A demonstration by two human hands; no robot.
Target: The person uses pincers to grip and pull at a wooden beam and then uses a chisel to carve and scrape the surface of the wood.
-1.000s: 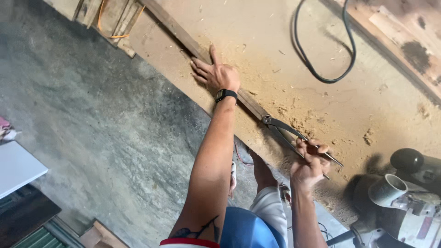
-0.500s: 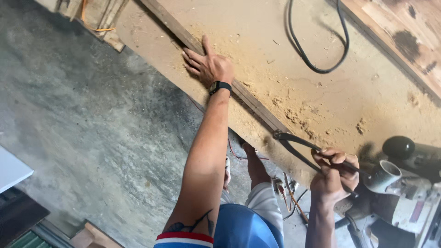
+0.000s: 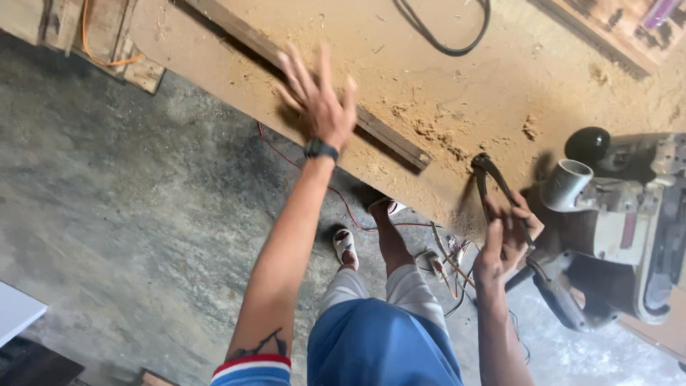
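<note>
- Pincers (image 3: 484,166): dark metal, long-handled. They sit at the near edge of the worktop (image 3: 457,93), head pointing away from me and handles running back into my right hand (image 3: 509,239).
- Right hand: fingers (image 3: 494,246) closed around the pincers' handles. The head looks empty, though it is too small to tell for sure.
- Left hand (image 3: 319,100): open, fingers spread and holding nothing. It is blurred above the wooden strip (image 3: 389,136), and I cannot tell whether it touches the strip.
- Wooden strip: a long narrow batten lying diagonally on the worktop, its near end well apart from the pincers.
- Step in hand, as I judge it: the tool is gripped but bites on nothing, and the free hand is off the wood.
- Next move, as a judgement: any pull with the pincers calls for the strip to be pinned flat first and for the head to be brought over to it.
- Worktop: a pale board strewn with sawdust, with a black cable (image 3: 443,39) looped at its far side.
- Power tool (image 3: 629,214): grey, with a black knob (image 3: 587,143) and a white round port (image 3: 564,182), just beside my right hand.
- Floor (image 3: 143,214): grey concrete, with a red wire (image 3: 343,200) trailing past my sandalled foot (image 3: 345,243).
</note>
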